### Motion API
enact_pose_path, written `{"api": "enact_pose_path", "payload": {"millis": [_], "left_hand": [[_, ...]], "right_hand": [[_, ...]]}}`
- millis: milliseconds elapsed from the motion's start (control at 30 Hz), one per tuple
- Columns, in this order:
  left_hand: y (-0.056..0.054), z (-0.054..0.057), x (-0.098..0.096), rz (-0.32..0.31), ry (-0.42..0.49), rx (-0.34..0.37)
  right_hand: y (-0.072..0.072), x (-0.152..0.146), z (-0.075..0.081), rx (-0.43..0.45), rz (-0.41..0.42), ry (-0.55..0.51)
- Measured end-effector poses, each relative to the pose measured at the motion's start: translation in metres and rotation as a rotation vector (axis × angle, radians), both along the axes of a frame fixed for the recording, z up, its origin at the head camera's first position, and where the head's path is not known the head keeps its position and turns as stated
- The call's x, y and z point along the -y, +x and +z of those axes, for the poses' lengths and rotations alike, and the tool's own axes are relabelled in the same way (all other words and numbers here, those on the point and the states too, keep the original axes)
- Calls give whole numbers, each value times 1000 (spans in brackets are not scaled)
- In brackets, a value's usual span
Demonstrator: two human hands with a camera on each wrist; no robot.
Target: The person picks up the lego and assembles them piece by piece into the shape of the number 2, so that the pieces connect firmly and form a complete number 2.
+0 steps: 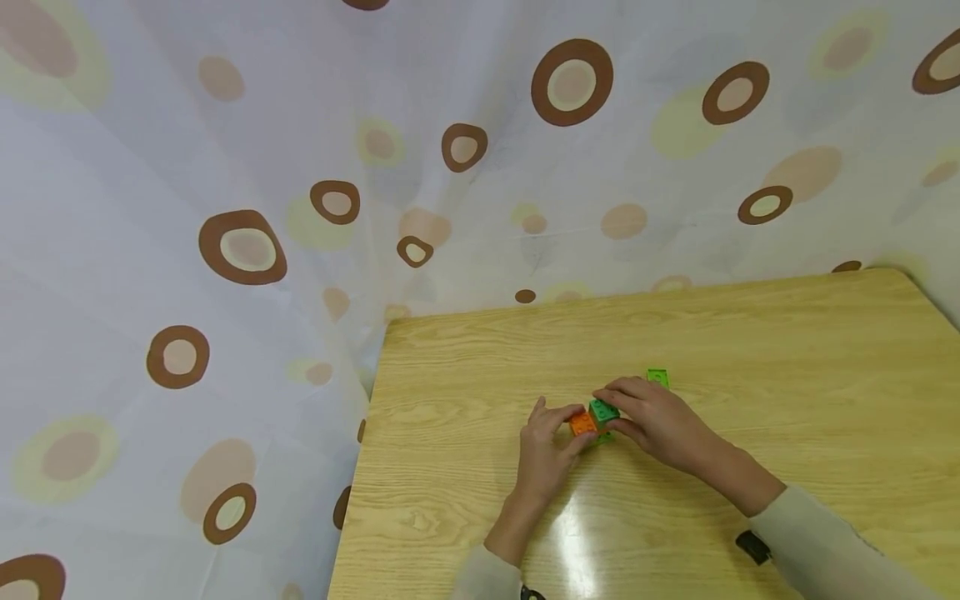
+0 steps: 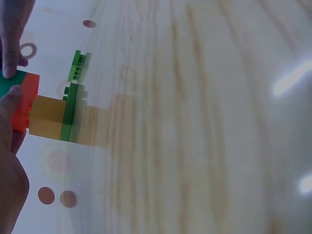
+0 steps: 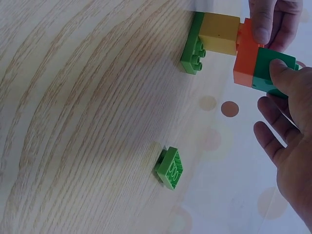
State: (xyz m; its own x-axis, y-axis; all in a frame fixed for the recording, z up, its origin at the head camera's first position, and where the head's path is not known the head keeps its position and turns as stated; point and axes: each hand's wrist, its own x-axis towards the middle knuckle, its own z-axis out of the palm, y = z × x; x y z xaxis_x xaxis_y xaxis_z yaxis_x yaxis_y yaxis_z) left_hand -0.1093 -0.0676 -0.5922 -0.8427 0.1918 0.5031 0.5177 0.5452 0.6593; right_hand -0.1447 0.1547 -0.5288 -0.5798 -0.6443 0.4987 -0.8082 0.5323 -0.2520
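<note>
A small tower of toy building bricks stands on the table: a light green plate (image 3: 191, 46) at the bottom, a yellow brick (image 3: 219, 33) on one end of it, then an orange brick (image 1: 582, 424). My left hand (image 1: 542, 454) grips the orange brick between thumb and finger. With thumb and fingers my right hand (image 1: 667, 425) pinches a dark green brick (image 1: 603, 411), which touches the top of the orange one and sits over its right part. Whether it is pressed fully down I cannot tell.
A loose light green plate (image 3: 170, 168) lies on the wooden table (image 1: 450, 467), beyond the right hand, its hollow underside showing. Behind the table and along its left side hangs a white patterned curtain (image 1: 420, 100).
</note>
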Motion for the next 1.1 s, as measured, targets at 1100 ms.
{"api": "enact_pose_path", "payload": {"millis": [1100], "left_hand": [[-3,-5,0,-11,-16,24]], "right_hand": [[1,-8,-4,280,-50,-11]]}}
